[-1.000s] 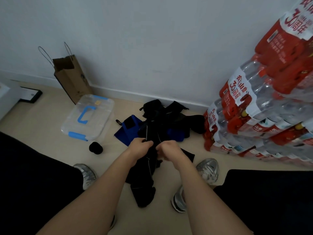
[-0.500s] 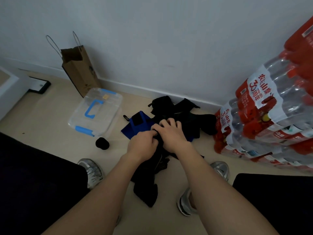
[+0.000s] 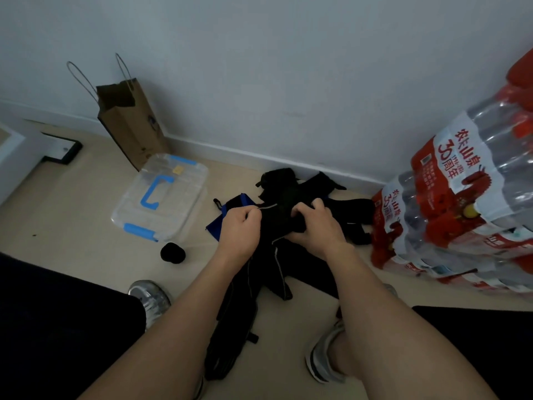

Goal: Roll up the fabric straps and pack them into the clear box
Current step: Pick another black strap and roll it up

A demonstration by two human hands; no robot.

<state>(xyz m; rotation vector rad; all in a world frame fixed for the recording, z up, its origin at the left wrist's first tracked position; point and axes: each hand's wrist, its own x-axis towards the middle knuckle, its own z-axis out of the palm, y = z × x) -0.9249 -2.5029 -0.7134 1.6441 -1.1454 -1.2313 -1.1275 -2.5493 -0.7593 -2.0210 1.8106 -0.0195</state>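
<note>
A: Big picture first: pale wall across the top and beige floor below it.

B: And at three o'clock, stacked shrink-wrapped packs of water bottles, red labels, leaning in from the edge.

A: Next in size is the clear box, out at ten o'clock from the hands. It's flat on the floor, lid on, with a blue handle and blue clips.

B: Just beyond it, at eleven o'clock, a brown paper bag stands upright against the wall. I can't tell whether bag and box touch.

A: Now the pile of straps, black fabric heaped at twelve o'clock, right up by the skirting. There's a blue piece poking out at nine o'clock, under the left wrist.

B: One long black strap with grey edging is up off the pile, and its tails trail down toward six o'clock between the forearms.

A: Hands, then! The left hand has its fingers curled in tight, pinching the grey-edged end of that strap.

B: The right hand is curled over the top of the same strap, thumb underneath. The two hands are close together, not touching.

A: Grey trainers show at seven o'clock and five o'clock.

B: Smallest of all is a rolled strap, a tight black roll on the floor at the box's near corner, outside it.
</note>
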